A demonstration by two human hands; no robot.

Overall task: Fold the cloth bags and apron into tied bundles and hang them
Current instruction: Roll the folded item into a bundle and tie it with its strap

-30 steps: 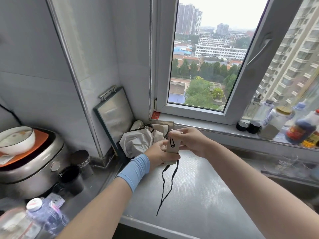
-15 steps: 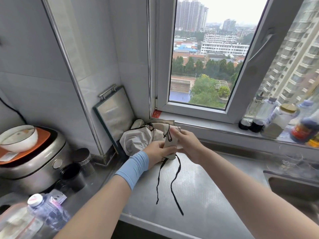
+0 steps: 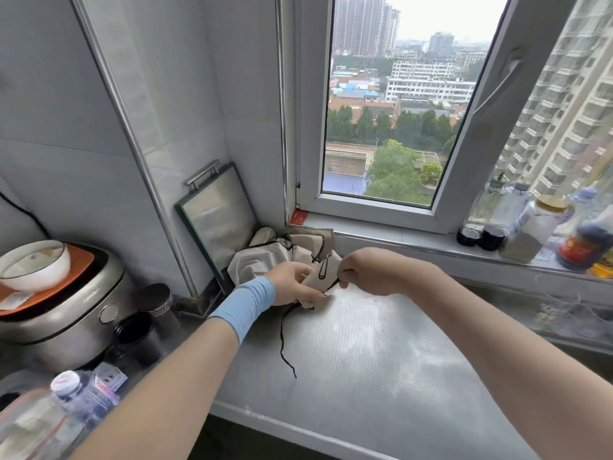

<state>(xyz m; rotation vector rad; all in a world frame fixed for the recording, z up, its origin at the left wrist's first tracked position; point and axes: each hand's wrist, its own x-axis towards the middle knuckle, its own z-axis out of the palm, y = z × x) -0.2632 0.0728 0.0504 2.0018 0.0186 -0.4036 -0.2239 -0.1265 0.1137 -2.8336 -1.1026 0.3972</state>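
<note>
The left hand (image 3: 292,283), with a light blue sleeve (image 3: 245,302) on its wrist, curls round a small folded cloth bag (image 3: 317,279) of beige fabric and grips it just above the counter (image 3: 381,360). The right hand (image 3: 368,270) meets it from the other side, thumb and forefinger pinching a black cord (image 3: 281,340) at the bundle's right edge. The rest of the cord hangs from under the left hand and trails down toward the metal counter.

Just behind both hands, a heap of cloth (image 3: 262,260), beige with black trim, lies loose in the corner below the window. It rests against a framed tray (image 3: 219,217) with a metal handle that leans on the wall.

Further left stands a rice cooker (image 3: 66,313) with a white bowl (image 3: 33,263) on top, two dark cups (image 3: 142,333) beside it, and a water bottle (image 3: 83,393) at the near edge. To the right, bottles (image 3: 544,227) line the windowsill (image 3: 381,234).
</note>
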